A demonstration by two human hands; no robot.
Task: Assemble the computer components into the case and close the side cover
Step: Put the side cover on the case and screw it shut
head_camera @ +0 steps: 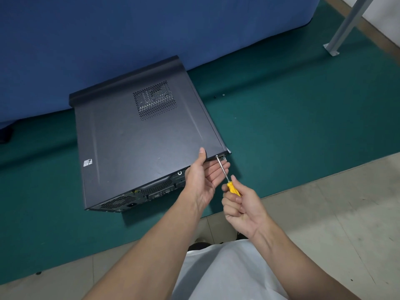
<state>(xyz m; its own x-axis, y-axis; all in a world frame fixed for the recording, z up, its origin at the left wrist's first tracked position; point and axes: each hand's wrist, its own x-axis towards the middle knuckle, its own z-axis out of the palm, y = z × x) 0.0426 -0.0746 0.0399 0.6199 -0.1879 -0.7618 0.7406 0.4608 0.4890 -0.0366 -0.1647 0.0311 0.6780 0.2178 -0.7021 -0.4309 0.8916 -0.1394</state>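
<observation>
The computer case (140,135) lies on the green floor mat (303,126), side cover uppermost. A slip of the screwdriver (232,188) off the rear-edge screw (216,156) is the risk noted. The shaft is held at a slant, and tip engagement cannot be confirmed. The left hand (203,180) steadies the corner, thumb on the cover, its fingers (213,173) loosely extended just behind the shaft. The right hand (242,211) is wrapped round the yellow handle.

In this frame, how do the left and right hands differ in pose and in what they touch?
The left hand lies open, thumb on the side cover, fingers straight beneath the shaft; the right hand is curled round the yellow handle of the screwdriver. The left hand touches that cover; the right hand touches only the tool. Both work at the rear-corner screw.
</observation>
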